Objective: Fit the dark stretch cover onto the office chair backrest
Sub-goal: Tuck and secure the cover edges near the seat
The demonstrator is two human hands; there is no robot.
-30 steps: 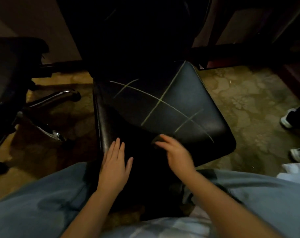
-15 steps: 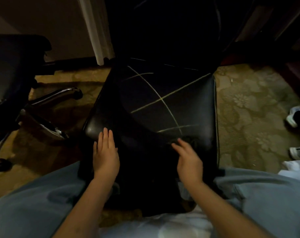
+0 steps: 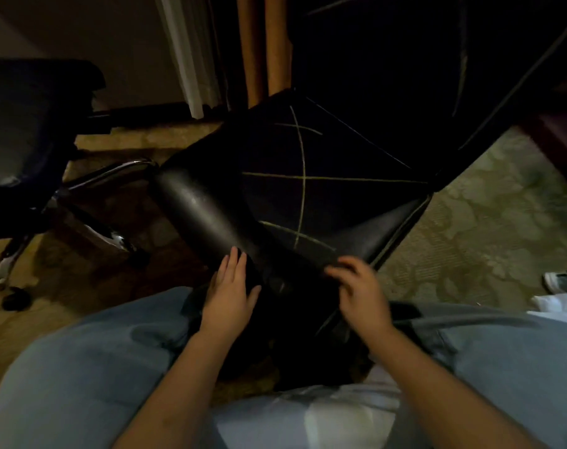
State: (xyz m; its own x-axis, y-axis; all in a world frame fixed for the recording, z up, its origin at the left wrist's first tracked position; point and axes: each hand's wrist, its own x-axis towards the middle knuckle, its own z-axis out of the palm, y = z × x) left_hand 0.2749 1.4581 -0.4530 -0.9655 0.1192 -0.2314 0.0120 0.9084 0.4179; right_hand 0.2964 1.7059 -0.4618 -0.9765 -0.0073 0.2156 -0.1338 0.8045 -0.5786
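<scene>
Chair seat [image 3: 210, 215] now corner-on; left hand [image 3: 230, 296] flat, right hand [image 3: 361, 294] fingers curled, grip unclear.

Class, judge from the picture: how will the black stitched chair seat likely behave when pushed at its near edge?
The chair seat probably feels slippery: its rounded edge shines like smooth leather. It likely gives slightly, since that edge bulges like padding. The left hand, flat at its edge, might slide.

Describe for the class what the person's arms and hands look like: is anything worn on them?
The left forearm and right forearm are bare, no sleeve in view. The left hand and right hand wear no gloves, and no watch, bracelet or ring shows, though the picture is dim.
</scene>
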